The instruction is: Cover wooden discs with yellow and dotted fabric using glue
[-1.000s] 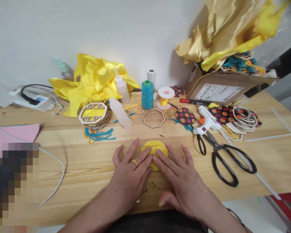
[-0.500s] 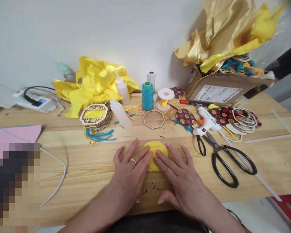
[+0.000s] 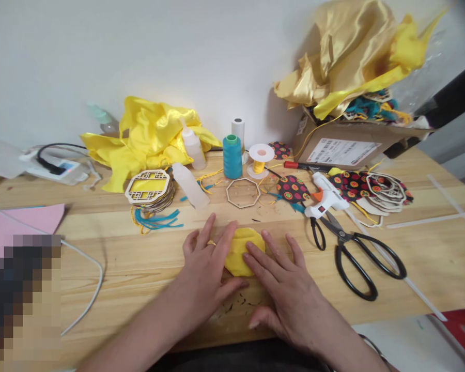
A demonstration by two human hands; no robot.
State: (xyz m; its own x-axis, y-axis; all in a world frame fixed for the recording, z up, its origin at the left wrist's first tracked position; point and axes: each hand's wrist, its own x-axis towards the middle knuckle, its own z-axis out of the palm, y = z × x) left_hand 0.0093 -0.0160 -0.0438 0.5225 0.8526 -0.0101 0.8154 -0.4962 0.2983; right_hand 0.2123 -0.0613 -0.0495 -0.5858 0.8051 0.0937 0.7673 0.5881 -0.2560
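A round yellow fabric piece (image 3: 243, 261) lies flat on the wooden table in front of me. Along its left edge is my left hand (image 3: 205, 268), with a ring on one finger; its fingers are apart, the index at the upper edge and the thumb near the lower edge. My right hand (image 3: 284, 279) rests on the piece's right side, fingers stretched out and spread, fingertips pressing on the fabric. A thin wooden octagonal frame (image 3: 228, 195) lies just beyond the piece. Part of the yellow fabric is hidden under my fingers.
Black-handled scissors (image 3: 344, 236) and a white glue gun (image 3: 325, 197) lie to the right. Behind stand a teal thread cone (image 3: 232, 157), a yellow thread spool (image 3: 261, 152) and plastic bottles (image 3: 191, 186). Stacked frames (image 3: 129, 194), yellow satin (image 3: 139, 124) and a cardboard box (image 3: 306, 142) stand farther out.
My left fingers have moved off the middle of the yellow fabric to its left edge, and the left thumb has spread outward. My right hand stays on the fabric.
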